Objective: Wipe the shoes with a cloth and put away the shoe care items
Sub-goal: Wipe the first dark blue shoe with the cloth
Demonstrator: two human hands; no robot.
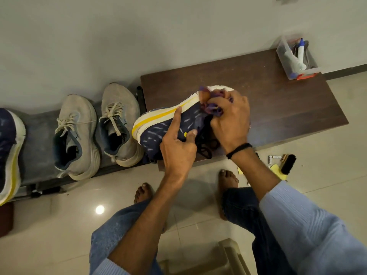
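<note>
On the dark table (278, 100), the left hand (178, 144) grips the navy shoe (156, 134) (index finger along the sole). The right hand (231, 121) clutches a purple cloth (211, 111) in curled fingers (222, 103) against its right end.

Four shoes are showing, two navy (158, 133) (8, 151) and two grey (79, 135) (121, 120), plus one purple cloth (210, 110), one brush (289, 164), one box (284, 56), one desk (278, 108), two hands (178, 149) (231, 120) and two feet (143, 193) (228, 179).

My single view is the wide-angle head camera, looking steeply down and forward, close over the near edge of the dark brown wooden bench (288, 108) toward the pale grey wall (139, 36). The left hand (178, 149) and right hand (231, 122) sit mid-frame, fairly near the lens.
</note>
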